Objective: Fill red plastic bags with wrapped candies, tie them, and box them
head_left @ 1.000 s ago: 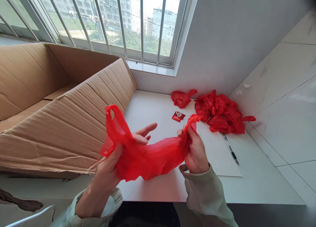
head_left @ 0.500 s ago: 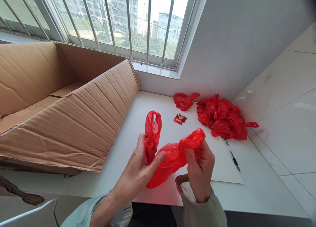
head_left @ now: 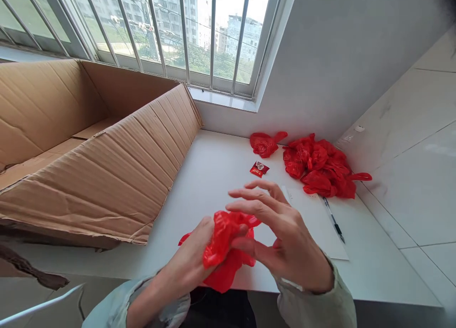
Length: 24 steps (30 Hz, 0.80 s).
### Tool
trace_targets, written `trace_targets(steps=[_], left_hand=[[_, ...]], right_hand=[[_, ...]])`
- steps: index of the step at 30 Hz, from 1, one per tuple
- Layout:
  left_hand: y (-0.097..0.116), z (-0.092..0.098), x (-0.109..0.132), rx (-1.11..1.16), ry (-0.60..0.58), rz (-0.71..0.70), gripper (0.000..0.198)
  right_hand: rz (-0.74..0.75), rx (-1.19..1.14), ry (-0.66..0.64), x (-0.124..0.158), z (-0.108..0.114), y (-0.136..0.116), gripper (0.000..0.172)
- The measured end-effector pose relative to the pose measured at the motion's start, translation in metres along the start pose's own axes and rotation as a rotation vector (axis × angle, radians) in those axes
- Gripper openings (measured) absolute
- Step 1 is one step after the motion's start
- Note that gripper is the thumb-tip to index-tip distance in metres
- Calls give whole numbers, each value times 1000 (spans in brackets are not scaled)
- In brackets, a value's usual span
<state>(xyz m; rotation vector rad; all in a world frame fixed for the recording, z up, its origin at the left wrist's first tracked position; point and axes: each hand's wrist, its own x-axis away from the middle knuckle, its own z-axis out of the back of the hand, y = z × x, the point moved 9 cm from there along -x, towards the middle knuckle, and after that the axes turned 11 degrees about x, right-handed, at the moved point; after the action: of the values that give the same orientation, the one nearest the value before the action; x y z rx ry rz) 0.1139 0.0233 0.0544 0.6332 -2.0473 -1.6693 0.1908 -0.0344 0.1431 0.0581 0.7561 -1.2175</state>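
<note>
My left hand (head_left: 194, 256) is closed around a scrunched red plastic bag (head_left: 224, 249), thumb pressing it against my fingers, just above the near edge of the white counter (head_left: 213, 171). My right hand (head_left: 281, 237) hovers over the bag with fingers spread wide, its lower fingers touching the plastic, gripping nothing that I can see. Both forearms rise from below, the wrists angled inward toward each other. Beyond lie one small red packet (head_left: 259, 168), one knotted red bag (head_left: 264, 144) on its own, one heap of red bags (head_left: 320, 165), one pen (head_left: 334, 219) and one open cardboard box (head_left: 89, 152).
</note>
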Motion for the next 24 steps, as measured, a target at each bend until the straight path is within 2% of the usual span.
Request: trace_targets(steps=[2, 4, 6, 8, 11, 13, 15, 17, 18, 20, 21, 23, 24], left_hand=[[-11, -7, -3, 15, -63, 172, 41], [-23, -14, -3, 119, -124, 334, 54], [-33, -23, -2, 286, -193, 440, 59], [-38, -28, -4, 451, -226, 478, 58], [-37, -25, -10, 643, -176, 413, 44], [-33, -20, -12, 692, -128, 363, 33], [-29, -17, -12, 666, -109, 330, 26], [-24, -16, -11, 605, -129, 289, 20], [-21, -17, -11, 570, -158, 274, 20], [-17, -19, -11, 490, -222, 248, 20], [-15, -21, -11, 440, -259, 237, 20], [-13, -25, -10, 301, -338, 197, 18], [-11, -25, -11, 199, -355, 153, 16]], right_hand=[[-112, 74, -60, 9, -2, 28, 33], [-218, 22, -110, 18, -6, 47, 19], [-300, -35, -54, 25, -4, 53, 9], [-342, -14, 77, 28, 2, 44, 5], [-253, 46, 156, 25, 0, 12, 11], [-162, 75, 121, 24, -8, -5, 18], [-100, 57, 71, 28, -15, -10, 19], [-77, -64, 59, 37, -18, -4, 24], [-104, -148, 94, 42, -16, 4, 29], [-229, -303, 174, 53, -15, 29, 43], [-292, -374, 174, 56, -20, 40, 54], [-349, -525, 63, 57, -41, 51, 81], [-355, -592, -11, 56, -53, 52, 88]])
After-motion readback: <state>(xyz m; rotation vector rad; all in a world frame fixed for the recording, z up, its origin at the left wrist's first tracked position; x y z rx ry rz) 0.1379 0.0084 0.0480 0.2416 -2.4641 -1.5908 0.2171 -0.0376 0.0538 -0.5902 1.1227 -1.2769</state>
